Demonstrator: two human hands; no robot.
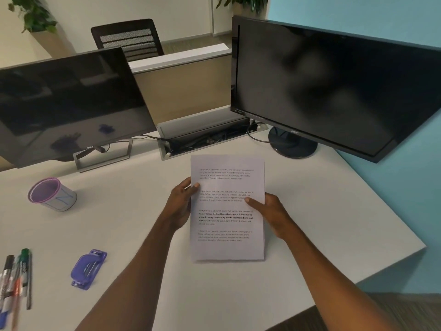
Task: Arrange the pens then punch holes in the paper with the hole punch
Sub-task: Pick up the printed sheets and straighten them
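A printed sheet of paper is held upright over the middle of the white desk. My left hand grips its left edge, thumb on the front. My right hand grips its right edge the same way. The blue hole punch lies flat on the desk, well to the left of the paper. Several pens and markers lie side by side at the desk's left edge. A purple-rimmed pen cup stands further back on the left, with nothing visible inside it.
Two dark monitors stand at the back: one on the left, a larger one on the right. A cable tray with wires sits between them. The desk's right edge runs diagonally near my right arm.
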